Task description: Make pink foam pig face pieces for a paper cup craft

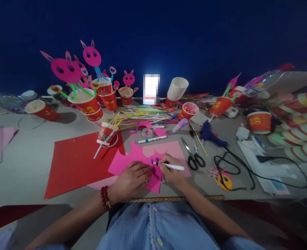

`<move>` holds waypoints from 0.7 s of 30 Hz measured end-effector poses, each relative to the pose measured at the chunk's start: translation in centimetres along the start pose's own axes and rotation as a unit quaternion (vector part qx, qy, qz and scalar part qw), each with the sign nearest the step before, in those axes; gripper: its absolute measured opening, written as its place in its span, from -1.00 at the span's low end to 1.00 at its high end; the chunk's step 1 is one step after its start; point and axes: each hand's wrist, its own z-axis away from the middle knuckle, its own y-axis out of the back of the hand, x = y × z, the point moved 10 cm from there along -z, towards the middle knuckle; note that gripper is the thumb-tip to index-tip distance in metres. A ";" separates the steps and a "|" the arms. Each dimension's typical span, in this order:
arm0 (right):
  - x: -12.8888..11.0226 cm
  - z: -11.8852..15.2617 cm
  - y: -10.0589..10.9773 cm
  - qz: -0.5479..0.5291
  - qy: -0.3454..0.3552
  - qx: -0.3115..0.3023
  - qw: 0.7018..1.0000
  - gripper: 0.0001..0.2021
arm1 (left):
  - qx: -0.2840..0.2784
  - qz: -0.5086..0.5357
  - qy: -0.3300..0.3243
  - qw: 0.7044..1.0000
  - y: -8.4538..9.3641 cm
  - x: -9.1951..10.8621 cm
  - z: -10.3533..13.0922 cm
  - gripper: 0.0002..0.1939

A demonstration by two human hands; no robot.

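My right hand (172, 170) is closed around a white marker (173, 166), its dark tip on the magenta paper (127, 160). Two small dark blue-purple spots show on the paper beside the tip. My left hand (133, 180) lies flat on the same magenta sheet, fingers stretched toward the marker. The sheet has scalloped cut-outs along its upper edge and lies over a light pink sheet (181, 154). A second marker (152, 139) lies just above the sheets.
Red paper (75, 163) lies left; scissors (193, 158), a blue glue gun (212, 134) and its black cable lie right. Behind stand red cups with pink animal faces (92, 56), a white cup stack (178, 89) and scattered coloured sticks. A lit screen (151, 88) stands at the back.
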 end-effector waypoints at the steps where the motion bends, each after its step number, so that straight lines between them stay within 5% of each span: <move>1: 0.0 0.0 0.1 0.000 -0.002 0.002 1.000 -0.87 | -0.002 -0.002 0.001 1.000 0.0 0.0 0.0 -0.74; 21: -0.1 -0.1 -0.3 0.013 -0.002 -0.016 1.000 -0.89 | -0.021 -0.040 -0.007 0.999 -0.9 0.2 0.0 -0.74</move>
